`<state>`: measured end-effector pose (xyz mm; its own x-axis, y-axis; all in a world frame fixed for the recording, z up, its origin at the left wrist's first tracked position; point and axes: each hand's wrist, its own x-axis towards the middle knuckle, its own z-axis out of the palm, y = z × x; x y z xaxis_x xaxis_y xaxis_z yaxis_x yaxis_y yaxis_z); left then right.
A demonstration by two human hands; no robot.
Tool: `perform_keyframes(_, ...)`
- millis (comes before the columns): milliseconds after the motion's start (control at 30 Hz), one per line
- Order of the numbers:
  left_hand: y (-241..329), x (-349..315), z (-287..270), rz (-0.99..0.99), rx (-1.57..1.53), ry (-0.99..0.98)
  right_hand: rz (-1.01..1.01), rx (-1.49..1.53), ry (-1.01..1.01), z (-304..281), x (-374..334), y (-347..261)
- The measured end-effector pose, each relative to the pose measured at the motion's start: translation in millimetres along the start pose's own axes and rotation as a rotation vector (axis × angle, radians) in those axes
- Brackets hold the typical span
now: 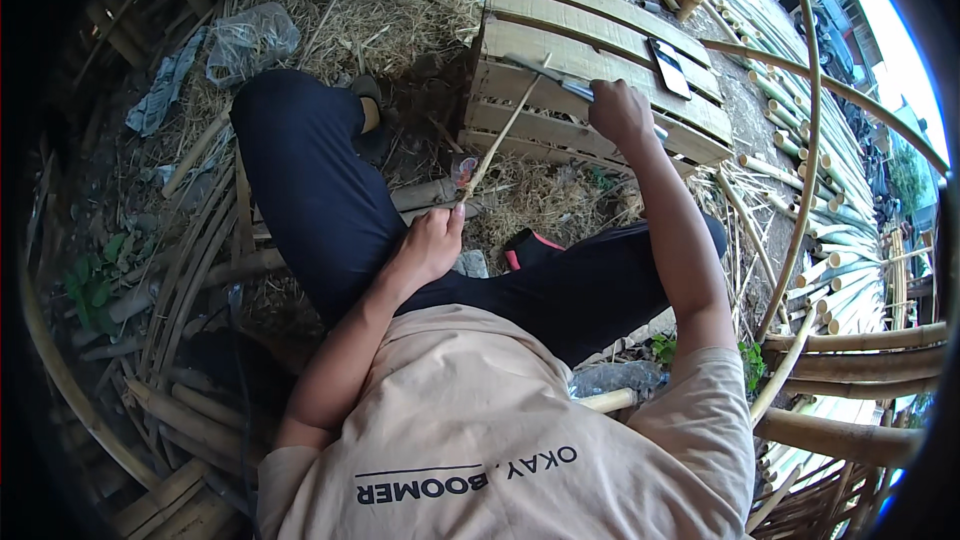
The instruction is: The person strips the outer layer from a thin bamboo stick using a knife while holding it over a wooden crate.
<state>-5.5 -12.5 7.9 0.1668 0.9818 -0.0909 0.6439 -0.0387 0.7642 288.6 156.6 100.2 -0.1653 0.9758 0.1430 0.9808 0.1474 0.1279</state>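
My left hand (435,242) is closed round the lower end of a thin bamboo stick (500,137), just above my lap. The stick slants up and away to the right, and its far end lies by a slatted wooden crate (560,28). In my right hand (622,112), fingers wrapped, is a knife (572,88) with a long narrow blade pointing left. The blade crosses the stick near its far end; whether they touch, I cannot tell. Part of the knife's handle is hidden by my fingers.
A dark phone (669,68) lies on the crate's right side. Dry straw (370,10) covers the ground behind, with a clear plastic bag (253,40) on it. Cut bamboo poles (835,275) are stacked at right; more poles (190,420) lie at lower left.
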Motion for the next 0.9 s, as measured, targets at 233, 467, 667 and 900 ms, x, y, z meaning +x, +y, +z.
perform_keyframes(233, -2.7, 1.0, 0.3, 0.018, -0.011, -0.019, 0.098, 0.091, -0.051, -0.1, -1.5, -6.4)
perform_keyframes(467, -5.6, 3.8, 4.8, 0.018, -0.004, -0.009, 0.094, 0.099, -0.061, 3.3, -5.2, -13.5)
perform_keyframes(667, -1.7, -3.5, 6.0, 0.022, 0.025, 0.05, -0.108, 0.196, -0.128, 0.1, -41.4, -32.3)
perform_keyframes(900, 0.5, -0.6, 16.1, 0.076, 0.038, 0.085, -0.146, 0.323, -0.051, 21.4, -77.8, -49.6)
